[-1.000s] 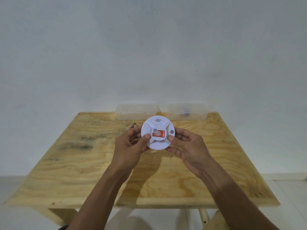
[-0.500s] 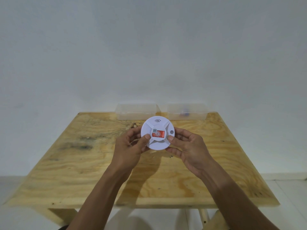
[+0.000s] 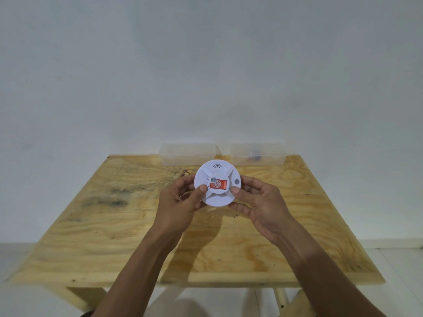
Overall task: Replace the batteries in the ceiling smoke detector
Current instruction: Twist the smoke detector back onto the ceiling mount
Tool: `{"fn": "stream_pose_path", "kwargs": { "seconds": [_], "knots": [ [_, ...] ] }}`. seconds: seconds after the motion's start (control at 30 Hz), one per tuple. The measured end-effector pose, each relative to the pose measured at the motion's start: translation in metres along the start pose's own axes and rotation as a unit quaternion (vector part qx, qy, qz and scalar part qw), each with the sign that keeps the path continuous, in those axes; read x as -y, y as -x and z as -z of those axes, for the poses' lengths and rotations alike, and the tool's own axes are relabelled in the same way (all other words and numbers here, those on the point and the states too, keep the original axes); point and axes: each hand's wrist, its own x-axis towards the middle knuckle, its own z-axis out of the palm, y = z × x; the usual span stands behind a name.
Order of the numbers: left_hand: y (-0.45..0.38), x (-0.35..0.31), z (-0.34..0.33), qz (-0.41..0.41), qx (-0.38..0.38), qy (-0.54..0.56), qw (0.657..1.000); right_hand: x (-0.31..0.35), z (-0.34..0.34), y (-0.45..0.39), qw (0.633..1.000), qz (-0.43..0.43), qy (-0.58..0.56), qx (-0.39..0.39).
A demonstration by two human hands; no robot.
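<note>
Nothing has shifted over the last second: the smoke detector (image 3: 217,183) stays raised above the wooden table (image 3: 137,225), so no opening step has begun. The left hand (image 3: 180,202) and right hand (image 3: 258,200) clamp its rim, thumbs on the face. Being round, it has no long axis; the labelled face points toward the person, wave symbol uppermost

Plain white wall (image 3: 206,65) fills the background. A light plywood table (image 3: 114,225) with dark stains stands against it on a pale floor (image 3: 400,271). Lighting is soft and even.
</note>
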Motion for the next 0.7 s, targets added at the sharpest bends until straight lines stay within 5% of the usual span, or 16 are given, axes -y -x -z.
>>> {"fn": "stream_pose_path", "kwargs": {
  "seconds": [0.7],
  "knots": [
    [0.009,-0.011,-0.003,-0.010,0.005,-0.002,1.000,0.010,-0.002,0.010,1.000,0.016,0.006,0.007]
  ]
}}
